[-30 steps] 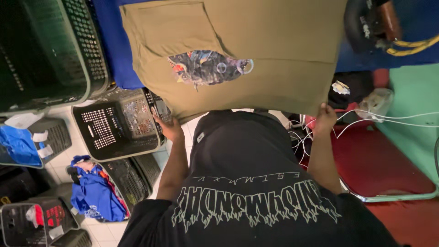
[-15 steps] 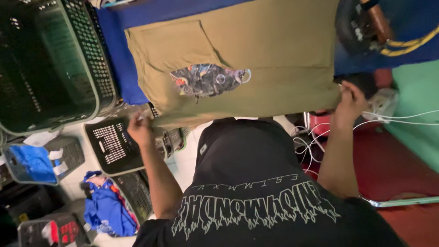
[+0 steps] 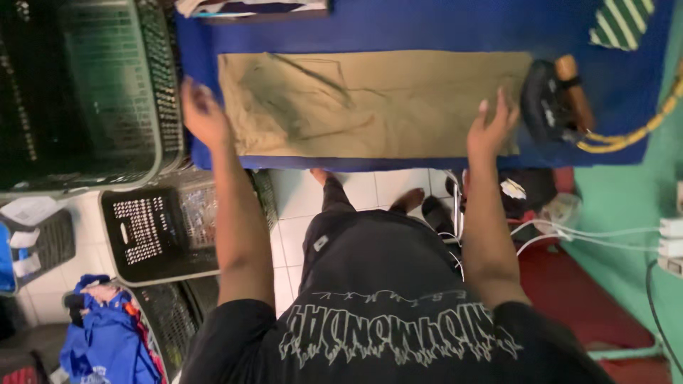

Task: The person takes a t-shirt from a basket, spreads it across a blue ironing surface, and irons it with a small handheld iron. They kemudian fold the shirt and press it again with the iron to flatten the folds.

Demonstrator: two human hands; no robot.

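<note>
Across the middle of the frame the folded khaki garment [image 3: 377, 103] lies flat, open to reach from below. At upper right the black iron [image 3: 551, 99] and its yellow cord [image 3: 626, 139] block that end; the dark laundry basket [image 3: 85, 85] walls the upper left.

This looks like a home laundry or ironing corner: a blue padded ironing board [image 3: 427, 28] carries a flat olive garment [image 3: 370, 107] and a black iron [image 3: 551, 99], while dark plastic laundry baskets [image 3: 107, 92] and heaped blue clothes [image 3: 107, 341] crowd the white tiled floor [image 3: 299, 227].
</note>
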